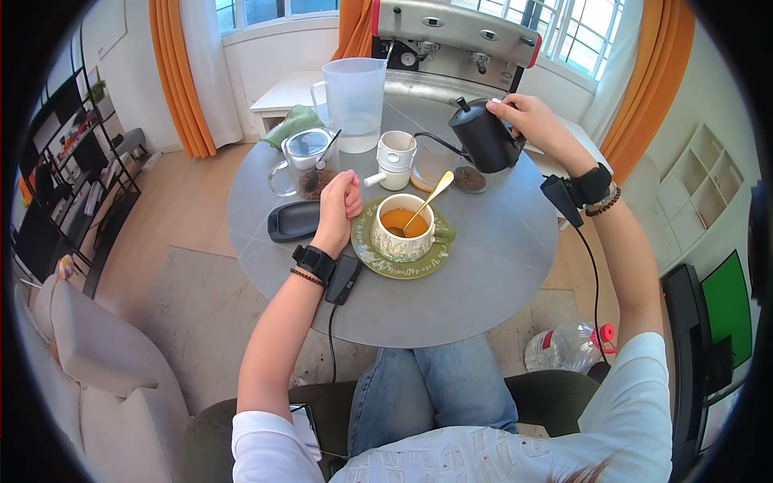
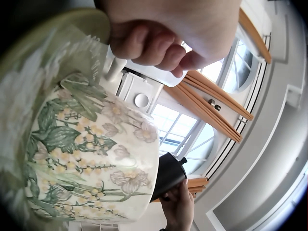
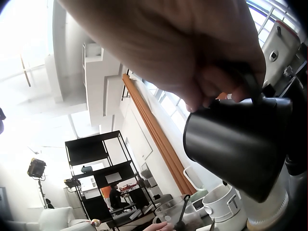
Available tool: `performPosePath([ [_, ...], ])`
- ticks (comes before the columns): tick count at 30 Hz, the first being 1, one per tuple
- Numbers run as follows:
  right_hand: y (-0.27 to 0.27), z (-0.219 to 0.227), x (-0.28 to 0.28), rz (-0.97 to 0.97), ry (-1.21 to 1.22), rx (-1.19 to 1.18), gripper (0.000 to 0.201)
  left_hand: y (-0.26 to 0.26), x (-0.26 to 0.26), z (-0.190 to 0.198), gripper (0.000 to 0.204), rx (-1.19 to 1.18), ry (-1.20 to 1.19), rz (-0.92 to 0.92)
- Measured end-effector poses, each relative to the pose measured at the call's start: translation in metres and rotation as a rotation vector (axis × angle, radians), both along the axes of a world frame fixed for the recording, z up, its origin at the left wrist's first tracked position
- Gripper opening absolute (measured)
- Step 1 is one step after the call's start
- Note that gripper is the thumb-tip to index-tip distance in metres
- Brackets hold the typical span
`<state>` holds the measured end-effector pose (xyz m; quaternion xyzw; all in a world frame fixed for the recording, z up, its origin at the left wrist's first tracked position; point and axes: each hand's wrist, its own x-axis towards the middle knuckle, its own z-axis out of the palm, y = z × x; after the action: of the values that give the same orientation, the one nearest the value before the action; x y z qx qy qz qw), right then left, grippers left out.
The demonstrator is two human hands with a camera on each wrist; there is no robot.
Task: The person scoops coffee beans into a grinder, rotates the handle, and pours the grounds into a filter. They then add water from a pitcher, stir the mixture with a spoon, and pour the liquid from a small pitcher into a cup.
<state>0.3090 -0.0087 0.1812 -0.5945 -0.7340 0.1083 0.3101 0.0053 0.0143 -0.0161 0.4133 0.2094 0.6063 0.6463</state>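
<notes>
My right hand (image 1: 535, 121) grips a black gooseneck kettle (image 1: 483, 145) by its handle, raised above the table. The kettle's spout tip is at the rim of a white side-handled ceramic vessel (image 1: 394, 165). My left hand (image 1: 338, 208) is curled in on itself, holding nothing, beside a green plate (image 1: 378, 266). On that plate stands a flower-patterned cup (image 2: 91, 159) of amber liquid with a gold spoon (image 1: 435, 193) leaning in it. A black tray (image 1: 294, 222) lies left of my left hand.
Behind my left hand are a lidded glass vessel (image 1: 310, 146), a green cloth (image 1: 294, 125) and a tall clear pitcher (image 1: 354, 97) partly filled with water. Dark brown grounds (image 1: 469, 180) sit below the kettle. An espresso machine (image 1: 451, 40) stands beyond the table.
</notes>
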Motion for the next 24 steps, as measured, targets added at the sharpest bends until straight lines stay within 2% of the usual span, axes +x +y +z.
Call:
performPosePath([
  [4, -0.008, 0.001, -0.01, 0.054, 0.004, -0.063, 0.052, -0.001, 0.0, 0.001, 0.023, 0.0, -0.014, -0.004],
  [7, 0.001, -0.007, -0.014, 0.088, 0.11, -0.095, 0.045, -0.001, 0.0, 0.002, 0.023, -0.012, -0.017, 0.005],
  [10, 0.004, -0.006, -0.018, 0.065, 0.132, -0.067, 0.045, 0.001, -0.001, 0.002, 0.024, 0.001, -0.018, 0.012],
  [13, 0.011, -0.008, -0.013, 0.05, 0.104, 0.068, 0.053, 0.001, -0.002, 0.0, 0.024, -0.003, -0.012, 0.015],
  [16, 0.002, 0.001, -0.008, -0.011, -0.001, 0.059, 0.052, 0.001, -0.001, -0.001, 0.024, -0.001, -0.002, 0.017],
  [19, -0.005, 0.007, -0.003, 0.018, -0.044, -0.003, 0.051, 0.002, 0.0, -0.001, 0.024, -0.009, 0.002, 0.006],
  [24, -0.004, 0.001, -0.006, 0.083, 0.032, -0.05, 0.051, 0.0, 0.0, 0.001, 0.023, -0.005, 0.03, -0.014],
])
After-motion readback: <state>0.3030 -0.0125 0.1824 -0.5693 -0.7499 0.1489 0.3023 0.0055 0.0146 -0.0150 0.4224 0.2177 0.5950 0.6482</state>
